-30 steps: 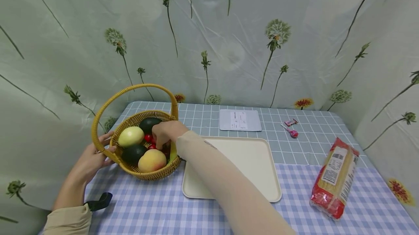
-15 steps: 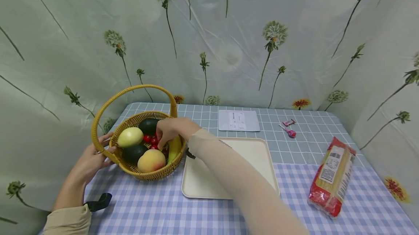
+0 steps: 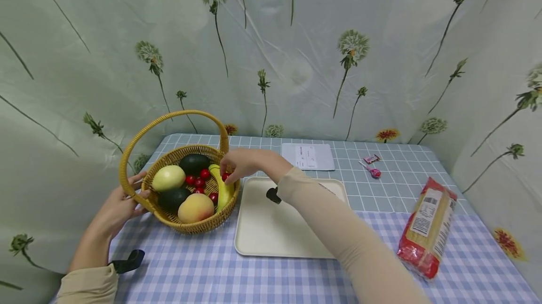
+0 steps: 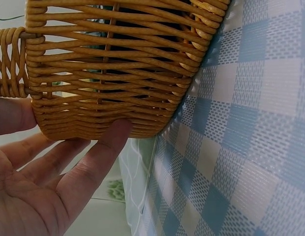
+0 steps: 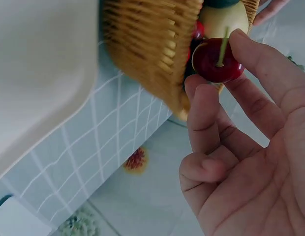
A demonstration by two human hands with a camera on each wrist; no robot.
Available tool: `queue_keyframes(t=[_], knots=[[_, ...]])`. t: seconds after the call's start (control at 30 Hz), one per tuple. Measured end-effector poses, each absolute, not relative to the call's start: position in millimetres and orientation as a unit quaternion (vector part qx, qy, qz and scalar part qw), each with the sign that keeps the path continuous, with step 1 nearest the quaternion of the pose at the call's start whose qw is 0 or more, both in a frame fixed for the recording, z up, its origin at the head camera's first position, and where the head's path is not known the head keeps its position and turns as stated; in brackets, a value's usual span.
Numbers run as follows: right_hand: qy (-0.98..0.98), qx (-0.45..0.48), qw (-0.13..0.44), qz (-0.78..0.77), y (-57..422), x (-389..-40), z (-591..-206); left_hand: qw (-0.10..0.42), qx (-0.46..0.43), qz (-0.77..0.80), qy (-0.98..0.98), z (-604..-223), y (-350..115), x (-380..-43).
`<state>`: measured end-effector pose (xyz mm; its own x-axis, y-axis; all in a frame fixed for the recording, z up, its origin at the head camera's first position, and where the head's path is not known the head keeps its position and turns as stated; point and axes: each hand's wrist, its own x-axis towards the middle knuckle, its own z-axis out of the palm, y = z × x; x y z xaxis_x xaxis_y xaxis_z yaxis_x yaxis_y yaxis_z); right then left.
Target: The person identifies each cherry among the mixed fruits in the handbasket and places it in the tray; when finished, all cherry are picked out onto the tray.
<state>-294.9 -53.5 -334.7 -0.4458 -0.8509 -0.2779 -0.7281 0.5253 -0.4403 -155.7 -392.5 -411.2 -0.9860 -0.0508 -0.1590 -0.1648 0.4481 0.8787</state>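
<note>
A dark red cherry (image 5: pixel 216 61) with a green stem is pinched between the thumb and fingers of my right hand (image 3: pixel 243 163). In the head view it hangs over the right rim of the wicker basket (image 3: pixel 203 225), beside the banana (image 3: pixel 224 191). Inside the basket lie several more cherries (image 3: pixel 199 182), a peach (image 3: pixel 196 208), a pale yellow-green oval fruit (image 3: pixel 169 178) and two dark green oval fruits, one of them an avocado-like one (image 3: pixel 195 164) at the back. My left hand (image 3: pixel 120 205) touches the basket's left side with extended fingers (image 4: pixel 96 169) against the wicker.
A cream tray (image 3: pixel 275 228) lies right of the basket, partly under my right forearm. Behind it is a flat silver packet (image 3: pixel 308 156). Farther right are a lollipop (image 3: pixel 374 172), a small wrapped candy (image 3: pixel 372 159) and a red-ended noodle pack (image 3: pixel 427 228).
My right hand has risen out of the basket's middle and moved right to its rim, bringing a cherry with it. The left hand stays at the basket's side.
</note>
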Motion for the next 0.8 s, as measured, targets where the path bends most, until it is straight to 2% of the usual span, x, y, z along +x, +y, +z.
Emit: queue_keyframes(t=[0.2,0.4,0.8], knots=[[0.836,-0.461,0.248,-0.167,-25,-293,-333,0.050,-0.060,0.527,0.847,-413,-393,-155],[0.831,-0.470,0.234,-0.183,-6,-291,-335,0.044,-0.051,0.528,0.846,-414,-394,-155],[0.829,-0.451,0.234,-0.231,18,-290,-360,0.045,-0.054,0.527,0.847,-413,-393,-155]])
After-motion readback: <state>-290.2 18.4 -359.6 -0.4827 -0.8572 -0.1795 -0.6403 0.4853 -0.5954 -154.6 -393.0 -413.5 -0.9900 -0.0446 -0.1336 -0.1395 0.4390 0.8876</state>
